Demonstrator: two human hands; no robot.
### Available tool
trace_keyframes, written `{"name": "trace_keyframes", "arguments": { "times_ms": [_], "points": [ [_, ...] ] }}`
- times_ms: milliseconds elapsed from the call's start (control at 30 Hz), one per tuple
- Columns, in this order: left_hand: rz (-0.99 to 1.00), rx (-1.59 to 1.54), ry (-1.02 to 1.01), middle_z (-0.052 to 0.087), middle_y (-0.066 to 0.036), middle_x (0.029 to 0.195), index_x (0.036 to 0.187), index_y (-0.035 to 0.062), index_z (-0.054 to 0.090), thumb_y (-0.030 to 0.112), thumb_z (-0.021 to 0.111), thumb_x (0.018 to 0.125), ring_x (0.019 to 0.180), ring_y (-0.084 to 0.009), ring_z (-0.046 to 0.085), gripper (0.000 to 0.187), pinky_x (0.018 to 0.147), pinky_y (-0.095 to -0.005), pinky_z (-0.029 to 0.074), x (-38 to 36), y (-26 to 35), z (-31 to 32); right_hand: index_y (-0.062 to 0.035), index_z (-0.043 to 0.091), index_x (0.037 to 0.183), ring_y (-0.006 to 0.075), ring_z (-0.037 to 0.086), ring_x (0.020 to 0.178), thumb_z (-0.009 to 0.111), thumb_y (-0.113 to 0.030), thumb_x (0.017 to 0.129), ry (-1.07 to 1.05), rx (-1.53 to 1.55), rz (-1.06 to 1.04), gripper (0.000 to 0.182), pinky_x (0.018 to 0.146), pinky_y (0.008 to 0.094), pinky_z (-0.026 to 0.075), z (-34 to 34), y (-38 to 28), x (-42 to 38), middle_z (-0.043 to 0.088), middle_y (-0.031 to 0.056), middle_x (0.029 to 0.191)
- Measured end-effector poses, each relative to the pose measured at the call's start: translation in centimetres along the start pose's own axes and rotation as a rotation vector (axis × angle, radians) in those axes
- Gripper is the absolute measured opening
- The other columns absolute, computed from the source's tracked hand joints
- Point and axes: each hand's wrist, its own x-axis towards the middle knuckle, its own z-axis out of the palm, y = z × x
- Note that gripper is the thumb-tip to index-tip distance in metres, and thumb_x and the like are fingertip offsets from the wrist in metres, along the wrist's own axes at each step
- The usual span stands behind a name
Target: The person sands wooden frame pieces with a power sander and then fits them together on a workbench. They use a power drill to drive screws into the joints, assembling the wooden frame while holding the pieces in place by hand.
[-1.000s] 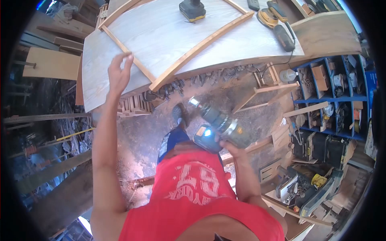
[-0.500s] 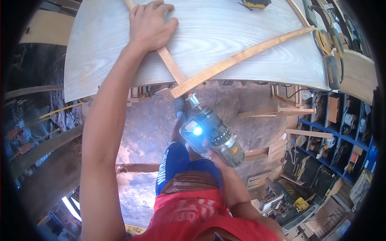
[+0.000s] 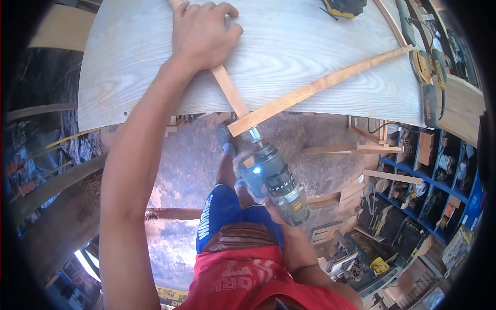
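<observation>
My left hand presses down over a narrow wooden strip on the pale wood-grain panel, its fingers curled around the strip. A second wooden strip meets the first in a corner at the panel's near edge. My right hand, partly hidden, holds a cordless drill by its handle. The drill's light is on. Its silver bit holder points at the outer side of the corner, right up against the wood. Whether the tip has entered the wood cannot be seen.
The wood-grain panel forms the work surface. At its right edge lies a yellow and black power tool, and another yellow and black tool sits at the top. A blue shelf with tools stands right. Wooden frames are below.
The drill has turned more upright and shifted slightly downward, its light now less glaring. The camera view has moved a little. My left hand stays on the strip.
</observation>
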Motion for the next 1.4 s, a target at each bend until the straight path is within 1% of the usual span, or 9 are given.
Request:
{"name": "trace_keyframes", "arguments": {
  "times_ms": [100, 167, 233, 667, 1100, 1167, 1200, 1267, 1400],
  "points": [
    [-0.004, -0.102, -0.049, 0.063, -0.007, 0.066, 0.104, 0.0096, 0.075, 0.034, 0.054, 0.089, 0.074, -0.0268, 0.062, 0.035, 0.110, -0.0461, 0.037, -0.2, 0.1, -0.3, -0.0076, 0.059, 0.125, 0.0181, 0.065, 0.108, 0.073, -0.016, 0.088, -0.270, 0.356, 0.202, 0.041, 0.090, 0.0305, 0.053, -1.8, -0.6, 0.0, 0.068, 0.0084, 0.118],
    [0.013, -0.121, -0.055, 0.057, -0.005, 0.052, 0.097, 0.0072, 0.075, 0.033, 0.054, 0.090, 0.060, -0.0264, 0.060, 0.035, 0.108, -0.0464, 0.039, -0.4, 0.1, 0.0, -0.0086, 0.067, 0.113, 0.0235, 0.069, 0.098, 0.076, -0.017, 0.081, -0.213, -0.809, -0.495, 0.034, 0.083, 0.0334, 0.054, -2.0, -1.5, 0.9, 0.073, 0.0091, 0.107],
    [0.033, -0.137, 0.022, 0.050, -0.006, 0.045, 0.088, 0.0038, 0.075, 0.033, 0.053, 0.090, 0.051, -0.0276, 0.054, 0.037, 0.105, -0.0474, 0.042, -0.4, 0.2, 0.3, -0.0094, 0.069, 0.106, 0.0253, 0.070, 0.092, 0.076, -0.019, 0.079, -0.145, -0.614, -0.336, 0.029, 0.079, 0.0359, 0.054, -0.5, -2.5, 0.9, 0.073, 0.0079, 0.100],
    [0.005, -0.173, -0.004, 0.054, -0.010, 0.048, 0.077, 0.0044, 0.072, 0.033, 0.056, 0.086, 0.051, -0.0300, 0.054, 0.034, 0.093, -0.0409, 0.047, -0.1, 0.5, -0.1, 0.0019, 0.070, 0.096, 0.0144, 0.070, 0.065, 0.081, -0.012, 0.074, -0.087, -0.440, -0.470, 0.028, 0.057, 0.0279, 0.055, 0.6, -5.1, 3.0, 0.072, 0.0061, 0.076],
    [-0.121, -0.286, -0.045, 0.063, -0.016, 0.059, 0.082, 0.0027, 0.075, 0.034, 0.055, 0.085, 0.060, -0.0335, 0.063, 0.037, 0.080, -0.0407, 0.051, 0.2, 1.3, -1.6, 0.0021, 0.069, 0.106, 0.0180, 0.072, 0.072, 0.086, -0.012, 0.067, -0.008, -0.443, -0.670, 0.045, 0.062, 0.0289, 0.057, -2.4, -0.5, 0.9, 0.075, 0.0090, 0.089],
    [-0.165, -0.286, -0.077, 0.065, -0.014, 0.060, 0.082, 0.0049, 0.076, 0.034, 0.054, 0.085, 0.063, -0.0345, 0.064, 0.037, 0.090, -0.0403, 0.049, 0.0, 1.2, -1.7, -0.0018, 0.062, 0.118, 0.0215, 0.070, 0.079, 0.077, -0.015, 0.079, -0.126, 0.432, 0.480, 0.044, 0.075, 0.0306, 0.056, -6.5, 3.2, -3.7, 0.072, 0.0075, 0.097],
    [-0.156, -0.273, -0.065, 0.067, -0.015, 0.063, 0.083, 0.0046, 0.076, 0.034, 0.054, 0.085, 0.065, -0.0348, 0.064, 0.037, 0.090, -0.0411, 0.049, 0.2, 1.1, -1.7, -0.0018, 0.062, 0.118, 0.0215, 0.070, 0.079, 0.077, -0.015, 0.079, -0.125, 0.435, 0.470, 0.044, 0.075, 0.0306, 0.056, -6.4, 1.5, -4.2, 0.072, 0.0075, 0.097],
    [-0.135, -0.260, -0.064, 0.068, -0.016, 0.066, 0.084, 0.0043, 0.076, 0.033, 0.054, 0.085, 0.067, -0.0352, 0.065, 0.037, 0.090, -0.0419, 0.049, 0.0, 1.0, -1.5, -0.0036, 0.062, 0.119, 0.0200, 0.070, 0.085, 0.075, -0.013, 0.087, -0.044, -0.478, -0.416, 0.036, 0.076, 0.0313, 0.057, -5.9, -3.5, -6.2, 0.072, 0.0082, 0.101],
    [-0.102, -0.215, -0.013, 0.070, -0.018, 0.073, 0.088, 0.0043, 0.077, 0.035, 0.055, 0.087, 0.074, -0.0365, 0.068, 0.037, 0.091, -0.0440, 0.049, -0.4, 0.6, -1.1, -0.0041, 0.071, 0.101, 0.0256, 0.073, 0.083, 0.081, -0.016, 0.071, 0.305, -0.129, 0.134, 0.034, 0.074, 0.0359, 0.058, -10.5, -1.8, -12.4, 0.073, 0.0100, 0.089]
  ]
}}
